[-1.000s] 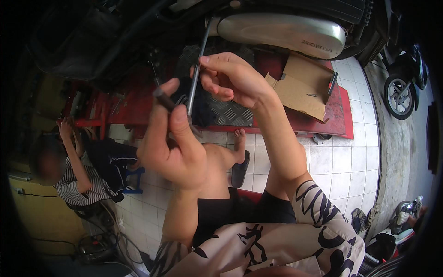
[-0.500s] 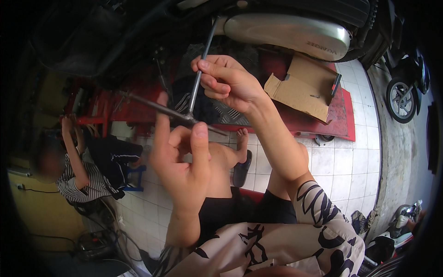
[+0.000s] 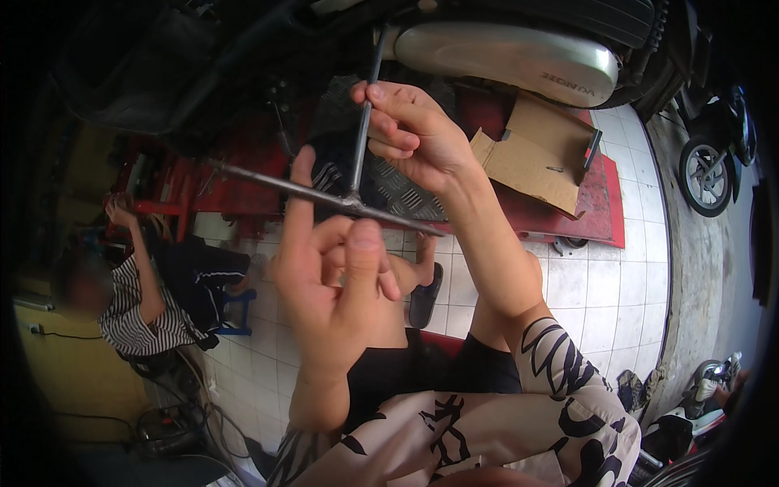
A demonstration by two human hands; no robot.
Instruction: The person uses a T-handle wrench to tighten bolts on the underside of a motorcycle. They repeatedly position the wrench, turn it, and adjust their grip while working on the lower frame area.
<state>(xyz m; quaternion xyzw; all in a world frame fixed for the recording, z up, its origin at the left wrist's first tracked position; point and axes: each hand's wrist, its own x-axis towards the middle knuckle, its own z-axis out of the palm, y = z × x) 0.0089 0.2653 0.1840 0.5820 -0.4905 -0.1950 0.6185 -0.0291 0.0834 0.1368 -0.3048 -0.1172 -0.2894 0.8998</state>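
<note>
Mid-turn on the T-handle wrench [image 3: 324, 195] at frame centre — right hand [image 3: 414, 134] pinches its shaft, left hand [image 3: 337, 272] loosely curled under the crossbar — next, likely, another steady spin.

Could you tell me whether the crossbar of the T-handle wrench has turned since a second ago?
Yes. The crossbar has swung round against the silver exhaust, now lying across the view.

I had one view only, from the head camera, worn high and tilted down and forward. It sat close to my left hand [image 3: 337, 280] and right hand [image 3: 410, 130], both raised before the lens. Beyond them it faced the motorcycle's silver muffler [image 3: 507, 57] and the white tiled floor [image 3: 600, 292], bent by the fisheye.
</note>
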